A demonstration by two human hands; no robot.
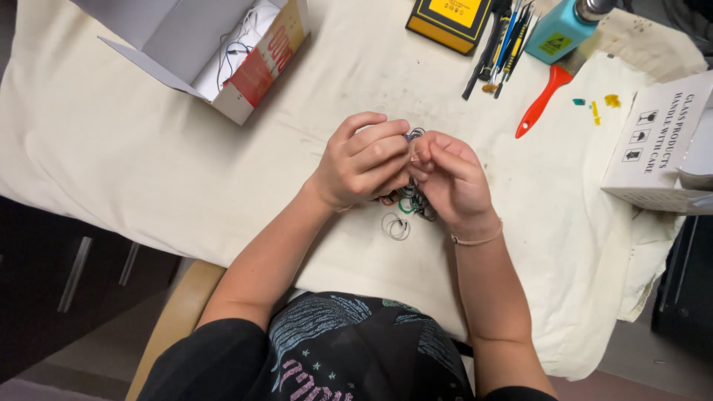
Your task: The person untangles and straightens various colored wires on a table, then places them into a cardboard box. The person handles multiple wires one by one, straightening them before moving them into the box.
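Centrally, left hand (pixel 362 160) and right hand (pixel 449 178) have fingers pinched shut on a wire bundle (pixel 412 197) just above the cloth-covered surface (pixel 148 163); light, limp, tangle-prone, likely best gripped at its coils.

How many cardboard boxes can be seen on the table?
2: an open box at the upper left and a white box at the right edge. Others may lie outside the view.

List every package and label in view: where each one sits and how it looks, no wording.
Open cardboard box: top left, white flaps, orange-red side.
Flat package: top centre, yellow and black.
Teal bottle: top right, green label.
White carton: right edge, black symbols.
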